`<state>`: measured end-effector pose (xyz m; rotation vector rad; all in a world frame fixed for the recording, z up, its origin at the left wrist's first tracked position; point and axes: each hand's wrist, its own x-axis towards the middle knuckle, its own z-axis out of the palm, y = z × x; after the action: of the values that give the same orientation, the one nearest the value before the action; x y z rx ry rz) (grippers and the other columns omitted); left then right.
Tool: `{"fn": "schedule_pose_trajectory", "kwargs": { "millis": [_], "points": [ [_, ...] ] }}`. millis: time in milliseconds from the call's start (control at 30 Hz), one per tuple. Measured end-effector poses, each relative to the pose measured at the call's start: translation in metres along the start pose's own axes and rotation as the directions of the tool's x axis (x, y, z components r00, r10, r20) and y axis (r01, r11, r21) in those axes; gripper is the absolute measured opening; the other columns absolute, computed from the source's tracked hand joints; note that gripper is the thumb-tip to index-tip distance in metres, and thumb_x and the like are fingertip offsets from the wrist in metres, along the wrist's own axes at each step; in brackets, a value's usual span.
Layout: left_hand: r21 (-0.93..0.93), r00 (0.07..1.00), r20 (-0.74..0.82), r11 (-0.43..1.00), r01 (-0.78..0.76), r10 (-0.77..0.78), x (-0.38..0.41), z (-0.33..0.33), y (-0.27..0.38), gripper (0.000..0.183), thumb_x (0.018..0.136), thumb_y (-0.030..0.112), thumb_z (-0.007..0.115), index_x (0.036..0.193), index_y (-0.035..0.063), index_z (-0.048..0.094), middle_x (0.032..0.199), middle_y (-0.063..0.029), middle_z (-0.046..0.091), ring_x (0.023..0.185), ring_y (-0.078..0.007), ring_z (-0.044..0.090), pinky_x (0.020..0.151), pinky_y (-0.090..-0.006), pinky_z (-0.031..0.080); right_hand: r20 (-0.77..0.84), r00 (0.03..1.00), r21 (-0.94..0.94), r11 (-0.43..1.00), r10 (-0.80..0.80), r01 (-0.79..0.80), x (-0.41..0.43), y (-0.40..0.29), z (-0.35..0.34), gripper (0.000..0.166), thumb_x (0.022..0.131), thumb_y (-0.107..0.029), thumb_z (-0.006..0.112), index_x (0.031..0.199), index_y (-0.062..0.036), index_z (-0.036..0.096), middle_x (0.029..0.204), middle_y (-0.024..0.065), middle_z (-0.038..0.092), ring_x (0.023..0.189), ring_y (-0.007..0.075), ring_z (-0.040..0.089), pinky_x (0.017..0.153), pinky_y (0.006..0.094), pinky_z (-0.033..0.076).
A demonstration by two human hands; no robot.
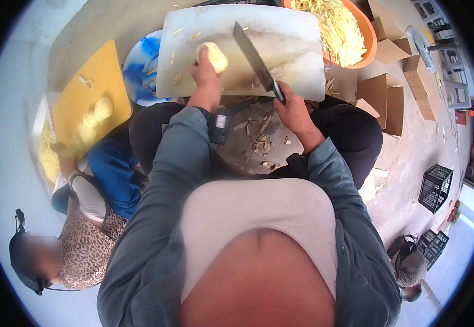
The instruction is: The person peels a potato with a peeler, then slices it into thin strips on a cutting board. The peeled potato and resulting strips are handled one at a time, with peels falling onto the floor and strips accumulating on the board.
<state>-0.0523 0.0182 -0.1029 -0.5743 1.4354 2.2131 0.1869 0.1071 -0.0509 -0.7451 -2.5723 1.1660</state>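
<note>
A peeled, pale yellow potato (215,58) is in my left hand (206,77), just above the left half of a white cutting board (237,20). My right hand (293,107) grips the handle of a kitchen knife (255,57) near the board's front edge. The blade points away from me and slants to the left over the board, apart from the potato. A few thin yellow scraps (196,35) and brownish wet stains lie on the board's surface. The board sits across in front of my knees.
At the back right stands an orange basin (368,36) of cut yellow strips (339,28). A blue and white basin (141,61) is partly under the board. Peelings (263,143) litter the floor between my legs. At left, a co-worker (90,249) has a yellow board (94,73) with peeled potatoes. Cardboard boxes (384,102) stand right.
</note>
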Motion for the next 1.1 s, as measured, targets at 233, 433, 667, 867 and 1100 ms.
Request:
{"fn": "schedule_pose_trajectory", "kwargs": {
  "millis": [233,433,667,867,1100],
  "points": [
    [0.195,0.995,0.025,0.976,0.092,-0.099,-0.016,0.013,-0.048,0.067,0.077,0.034,0.077,0.123,-0.0037,0.047,0.109,-0.0156,0.061,0.091,-0.0248,0.065,0.074,-0.0392,0.055,0.085,0.988,-0.274,0.957,0.125,-0.098,0.004,0.022,0.027,0.045,0.084,-0.006,0.053,0.128,-0.0064,0.043,0.09,0.0293,0.063,0.085,0.0463,0.061,0.075,0.0541,0.048],
    [0.56,0.974,0.14,0.796,-0.228,0.18,-0.002,0.01,-0.056,0.062,0.076,0.036,0.078,0.12,-0.0002,0.053,0.114,-0.0171,0.06,0.096,-0.0299,0.063,0.085,-0.0376,0.05,0.091,0.988,-0.226,0.969,0.125,-0.102,0.004,0.016,0.027,0.044,0.086,-0.009,0.052,0.128,-0.0063,0.041,0.089,0.0297,0.063,0.085,0.0461,0.062,0.075,0.0538,0.049],
    [0.784,0.778,0.433,0.237,-0.574,0.456,0.005,0.001,-0.05,0.067,0.076,0.042,0.074,0.128,0.0048,0.052,0.119,-0.0222,0.058,0.109,-0.0387,0.055,0.096,-0.0455,0.044,0.043,0.995,-0.286,0.956,0.085,-0.07,0.001,0.0,0.018,0.043,0.086,-0.01,0.055,0.127,-0.0072,0.044,0.09,0.0271,0.064,0.087,0.0454,0.062,0.077,0.0532,0.049],
    [0.814,0.836,0.435,0.251,-0.524,0.334,-0.003,0.007,-0.045,0.074,0.079,0.046,0.07,0.134,0.0037,0.045,0.118,-0.0259,0.057,0.111,-0.0395,0.055,0.096,-0.0454,0.044,0.007,0.996,-0.085,0.992,0.09,-0.089,0.013,0.006,0.026,0.041,0.085,-0.01,0.057,0.125,-0.0057,0.046,0.089,0.0279,0.063,0.088,0.0458,0.06,0.077,0.0524,0.048],
    [0.82,0.888,0.396,0.346,-0.456,0.232,-0.009,0.008,-0.043,0.074,0.081,0.046,0.068,0.129,-0.0023,0.04,0.113,-0.0289,0.06,0.103,-0.0408,0.061,0.091,-0.044,0.047,0.046,0.993,-0.044,0.993,0.109,-0.107,0.031,0.004,0.036,0.032,0.085,-0.012,0.053,0.114,0.0004,0.048,0.086,0.0306,0.063,0.085,0.0486,0.06,0.078,0.0552,0.047]
  ]
}}
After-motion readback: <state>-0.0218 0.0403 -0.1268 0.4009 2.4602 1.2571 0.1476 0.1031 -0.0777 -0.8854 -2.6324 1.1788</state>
